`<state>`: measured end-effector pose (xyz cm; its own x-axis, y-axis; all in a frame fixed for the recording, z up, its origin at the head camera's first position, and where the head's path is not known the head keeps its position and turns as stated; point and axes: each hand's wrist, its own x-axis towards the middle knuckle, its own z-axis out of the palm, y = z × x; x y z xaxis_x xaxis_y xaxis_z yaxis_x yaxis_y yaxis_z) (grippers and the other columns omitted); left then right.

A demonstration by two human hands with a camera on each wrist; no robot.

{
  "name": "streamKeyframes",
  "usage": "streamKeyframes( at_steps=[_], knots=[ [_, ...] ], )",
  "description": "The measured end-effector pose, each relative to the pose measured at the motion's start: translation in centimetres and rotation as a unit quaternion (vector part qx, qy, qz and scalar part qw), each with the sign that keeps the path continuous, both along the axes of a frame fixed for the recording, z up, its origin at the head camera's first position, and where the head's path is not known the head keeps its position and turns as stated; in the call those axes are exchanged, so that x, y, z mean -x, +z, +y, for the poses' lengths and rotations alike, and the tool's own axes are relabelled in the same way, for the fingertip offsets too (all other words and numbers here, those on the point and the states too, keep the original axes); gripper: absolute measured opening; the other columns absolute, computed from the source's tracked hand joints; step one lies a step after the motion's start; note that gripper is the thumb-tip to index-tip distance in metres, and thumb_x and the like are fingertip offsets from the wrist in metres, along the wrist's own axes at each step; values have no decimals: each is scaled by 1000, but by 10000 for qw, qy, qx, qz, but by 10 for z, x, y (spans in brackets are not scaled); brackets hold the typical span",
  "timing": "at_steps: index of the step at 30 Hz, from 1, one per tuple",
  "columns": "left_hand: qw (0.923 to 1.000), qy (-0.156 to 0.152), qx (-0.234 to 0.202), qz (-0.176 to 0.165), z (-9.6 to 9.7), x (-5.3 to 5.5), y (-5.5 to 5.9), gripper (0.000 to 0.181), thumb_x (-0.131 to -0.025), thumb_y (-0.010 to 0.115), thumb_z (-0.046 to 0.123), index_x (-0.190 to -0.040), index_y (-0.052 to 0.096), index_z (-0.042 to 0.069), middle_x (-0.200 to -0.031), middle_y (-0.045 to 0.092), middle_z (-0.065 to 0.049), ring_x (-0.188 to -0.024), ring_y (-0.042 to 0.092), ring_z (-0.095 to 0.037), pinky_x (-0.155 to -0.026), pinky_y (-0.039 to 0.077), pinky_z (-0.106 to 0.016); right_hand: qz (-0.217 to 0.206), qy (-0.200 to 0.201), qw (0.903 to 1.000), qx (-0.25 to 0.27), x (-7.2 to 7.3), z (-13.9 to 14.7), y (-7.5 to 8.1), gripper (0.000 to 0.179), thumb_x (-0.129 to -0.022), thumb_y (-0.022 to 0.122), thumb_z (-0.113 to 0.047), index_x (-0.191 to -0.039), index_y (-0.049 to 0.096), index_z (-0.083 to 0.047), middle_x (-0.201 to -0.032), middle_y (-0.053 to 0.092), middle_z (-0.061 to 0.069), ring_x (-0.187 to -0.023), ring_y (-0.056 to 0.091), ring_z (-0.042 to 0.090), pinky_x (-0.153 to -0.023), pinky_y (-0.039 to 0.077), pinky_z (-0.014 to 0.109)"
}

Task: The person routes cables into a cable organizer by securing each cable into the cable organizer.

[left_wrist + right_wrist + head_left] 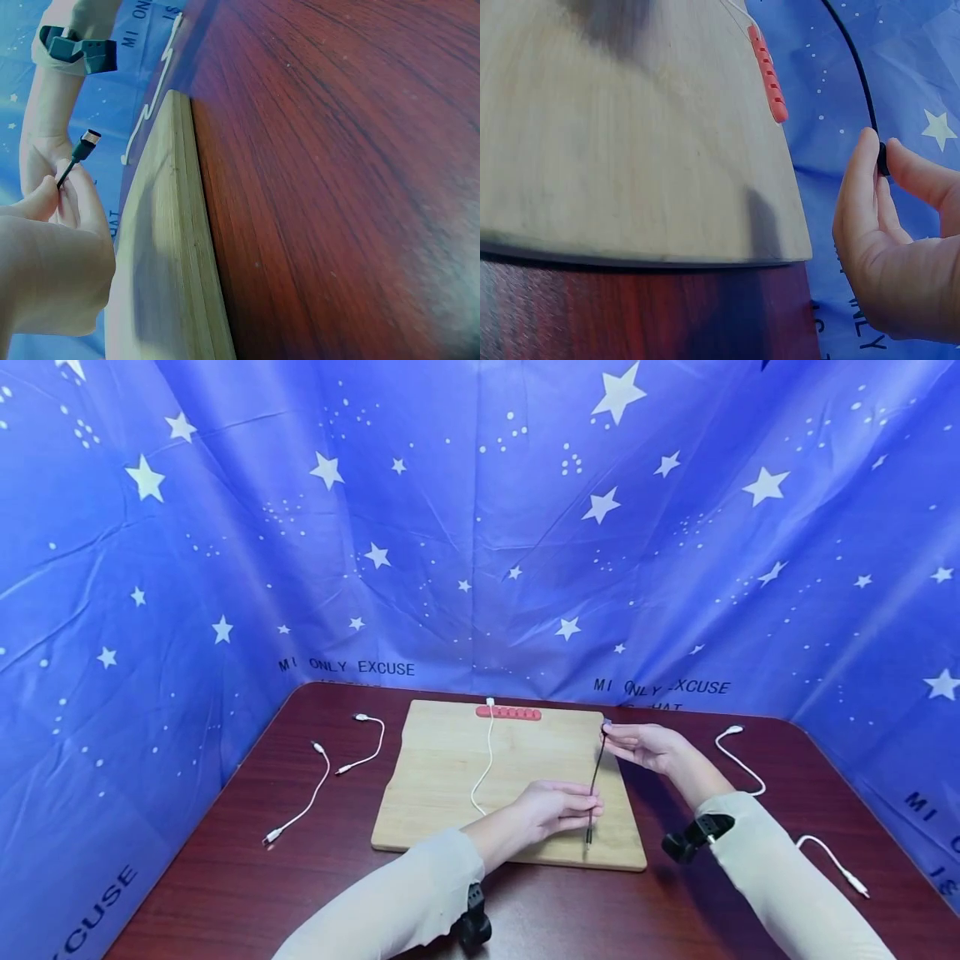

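Observation:
A short black charging cable [597,768] is stretched between both hands above the right side of a wooden board [442,777]. My right hand [645,747] pinches its upper end, where a black plug [883,159] sits between thumb and fingers. Lower down, my left hand [558,808] pinches the cable near its other end, and a metal-tipped connector [86,144] sticks out past the fingers. A red cable holder [517,713] with several slots lies along the board's far edge. One white cable [489,752] runs from its left slot down across the board, partly behind the left forearm.
Two white cables [378,743] [318,789] lie on the dark red table [225,868] left of the board. To the right, a white cable [738,762] and a white cable end [832,862] show around the right sleeve. A blue starred curtain [480,527] surrounds the table.

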<state>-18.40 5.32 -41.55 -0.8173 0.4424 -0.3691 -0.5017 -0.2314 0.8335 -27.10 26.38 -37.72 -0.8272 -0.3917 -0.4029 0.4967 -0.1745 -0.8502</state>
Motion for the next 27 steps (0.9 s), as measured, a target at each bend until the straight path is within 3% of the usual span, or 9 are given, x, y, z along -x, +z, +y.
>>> streamKeyframes(
  at_steps=[10, 14, 21, 27],
  knots=[
    [9996, -101, 210, -133, -19, -5, 1, 27, -87, 61, -7, -114, 65, -8, -113, 69, -24, -91, 73, -22, -91, 57, -36, -131, 121, 9998, 53, 0, -14, -9, 25, -95, 52, 3, -82, 70, -9, -84, 74, 1, -81, 69, 7, -82, 59, 20],
    [9996, 11, 224, -180, -22, -7, 0, 28, -87, 61, -8, -114, 64, -9, -113, 68, -24, -94, 72, -26, -91, 58, -36, -58, 158, 9998, 115, 2, -23, -9, 26, -95, 52, 5, -82, 71, -8, -85, 74, 1, -83, 70, 8, -82, 59, 20],
    [9986, 272, 245, -387, -30, -3, -3, 27, -87, 62, -6, -114, 65, -8, -100, 74, -18, -83, 72, -16, -91, 57, -33, -27, 71, 9998, 170, 8, -37, -8, 31, -96, 47, 7, -81, 70, -7, -83, 74, 2, -82, 70, 9, -80, 59, 20],
    [9993, 100, 205, -307, -41, -1, -3, 32, -89, 58, -9, -121, 60, -10, -115, 67, -25, -94, 72, -22, -95, 56, -34, -59, 178, 9997, 157, 13, -47, -8, 32, -96, 47, 7, -81, 71, -7, -83, 74, 2, -82, 71, 9, -80, 59, 20]
  ],
)
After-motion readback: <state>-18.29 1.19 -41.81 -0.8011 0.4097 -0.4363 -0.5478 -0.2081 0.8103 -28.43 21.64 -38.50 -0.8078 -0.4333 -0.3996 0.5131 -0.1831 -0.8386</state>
